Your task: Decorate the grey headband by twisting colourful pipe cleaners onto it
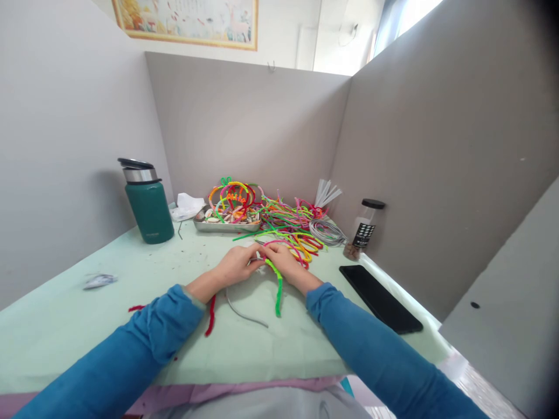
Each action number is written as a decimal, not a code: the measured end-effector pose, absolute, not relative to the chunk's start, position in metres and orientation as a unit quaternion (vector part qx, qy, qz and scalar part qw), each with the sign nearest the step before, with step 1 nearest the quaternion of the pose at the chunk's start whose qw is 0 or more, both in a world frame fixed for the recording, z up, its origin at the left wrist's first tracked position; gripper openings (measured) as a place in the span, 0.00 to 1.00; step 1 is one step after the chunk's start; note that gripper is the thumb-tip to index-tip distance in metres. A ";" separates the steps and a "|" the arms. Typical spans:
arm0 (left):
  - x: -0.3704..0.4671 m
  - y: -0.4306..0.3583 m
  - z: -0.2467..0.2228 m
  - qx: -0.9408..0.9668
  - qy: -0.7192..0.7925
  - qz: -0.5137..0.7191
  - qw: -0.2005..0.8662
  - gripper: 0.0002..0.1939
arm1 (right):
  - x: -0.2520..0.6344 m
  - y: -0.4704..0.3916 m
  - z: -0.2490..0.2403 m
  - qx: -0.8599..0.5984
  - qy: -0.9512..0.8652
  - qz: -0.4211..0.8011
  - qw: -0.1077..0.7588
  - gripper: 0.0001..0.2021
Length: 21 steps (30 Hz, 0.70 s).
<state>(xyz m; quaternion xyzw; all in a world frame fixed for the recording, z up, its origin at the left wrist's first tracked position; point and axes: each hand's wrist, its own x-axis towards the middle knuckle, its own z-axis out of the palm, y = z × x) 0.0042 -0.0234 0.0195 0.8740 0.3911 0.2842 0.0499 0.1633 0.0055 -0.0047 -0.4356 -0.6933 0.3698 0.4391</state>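
Note:
My left hand (238, 266) and my right hand (283, 262) meet above the middle of the table, fingers pinched together. A bright green pipe cleaner (278, 291) hangs from the fingertips of my right hand, yellow-green at its top. Thin grey wire (244, 316) curves over the cloth and runs up beneath my left hand; a short grey piece shows between the fingertips, where my left hand pinches. The exact hold is partly hidden by the fingers. Below my left wrist lies a dark red pipe cleaner (211, 317), with another red end (136, 308) beside the left sleeve.
Behind the hands lie a metal tray (227, 226) of small pieces with pipe-cleaner shapes, heaped coloured pipe cleaners (290, 215) and a coil of grey wire (325, 233). A green bottle (151, 212) stands left; a clear jar (362, 230) and black phone (379, 299) are right. Grey partitions (248, 122) surround the table.

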 end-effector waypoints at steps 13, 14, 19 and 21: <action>0.006 -0.024 0.023 0.877 0.355 0.315 0.079 0.11 | 0.162 -0.003 0.001 -0.406 -0.624 0.494 0.450 0.08; 0.006 -0.024 0.023 0.875 0.354 0.318 0.085 0.11 | 0.162 -0.004 0.002 -0.406 -0.623 0.495 0.450 0.08; 0.007 -0.023 0.023 0.866 0.354 0.336 0.110 0.10 | 0.162 -0.005 0.004 -0.413 -0.617 0.498 0.448 0.08; 0.007 -0.022 0.023 0.865 0.347 0.344 0.112 0.11 | 0.162 -0.006 0.005 -0.414 -0.622 0.492 0.446 0.09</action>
